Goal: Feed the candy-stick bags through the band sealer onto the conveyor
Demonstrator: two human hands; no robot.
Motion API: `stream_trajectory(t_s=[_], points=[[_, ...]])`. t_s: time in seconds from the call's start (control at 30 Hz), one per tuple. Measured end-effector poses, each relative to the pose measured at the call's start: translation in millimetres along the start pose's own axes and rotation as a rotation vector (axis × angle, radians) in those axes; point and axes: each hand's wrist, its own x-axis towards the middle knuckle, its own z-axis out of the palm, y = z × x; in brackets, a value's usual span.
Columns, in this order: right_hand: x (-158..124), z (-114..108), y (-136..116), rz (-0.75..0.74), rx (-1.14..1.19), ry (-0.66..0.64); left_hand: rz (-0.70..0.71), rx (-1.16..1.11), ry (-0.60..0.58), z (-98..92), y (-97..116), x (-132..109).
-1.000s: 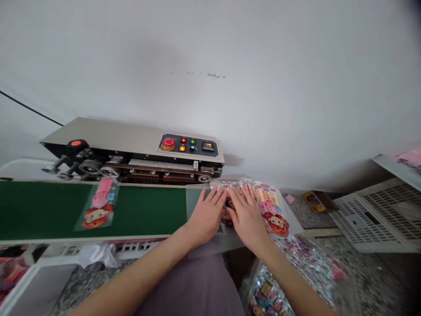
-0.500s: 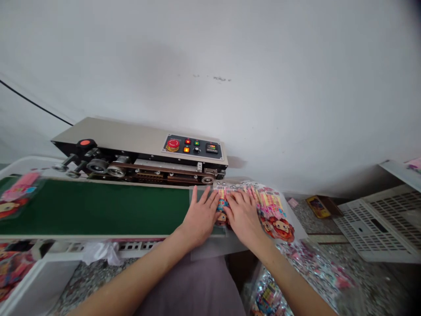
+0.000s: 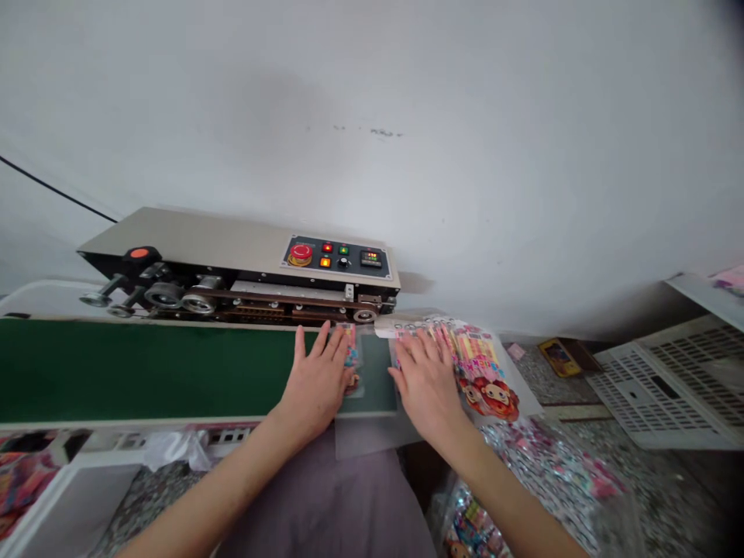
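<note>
My left hand [image 3: 318, 380] lies flat with its fingers spread on a small printed plastic packet [image 3: 352, 360]. That packet rests on the green conveyor belt [image 3: 145, 372], its top edge close to the band sealing machine [image 3: 232, 248]. Farther right, my right hand [image 3: 428, 380] is also open, its fingertips resting on the left end of a row of similar packets [image 3: 477, 356]. These overlap on a pale sheet and show pink and yellow tops with a red-haired cartoon figure. The part under my right palm is hidden.
The sealer's control panel [image 3: 337, 257] has a red stop button and lit lamps. Below the belt at left stands a white bin [image 3: 75, 504]. A clear bag of shiny packets [image 3: 540, 473] lies at lower right, with a white slatted crate [image 3: 668, 387] beyond it.
My left hand has slid left along the belt with one packet, apart from the row now. My right hand stays over the row. The packet at the belt's far left has left view.
</note>
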Motion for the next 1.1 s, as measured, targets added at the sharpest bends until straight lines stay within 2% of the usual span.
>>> stream_trajectory(t_s=[0.13,0.3,0.4,0.53,0.7,0.87,1.1], points=[[-11,7,15,0.07,-0.089,0.017,0.066,-0.055,-0.029,-10.6,17,9],[-7,25,2,0.04,0.006,-0.029,0.198,-0.136,-0.125,-3.0,40,22],[-6,24,-1,0.029,0.032,-0.037,0.215,-0.156,-0.123,5.2,39,25],[-11,15,7,0.048,-0.01,-0.006,0.223,-0.122,-0.075,8.4,34,26],[-12,9,11,0.063,-0.034,-0.015,0.166,-0.058,-0.028,12.1,42,27],[-12,5,11,0.049,-0.066,-0.018,0.238,-0.07,-0.034,23.5,46,24],[-12,14,6,0.023,-0.01,-0.052,0.236,-0.011,-0.081,15.2,33,19]])
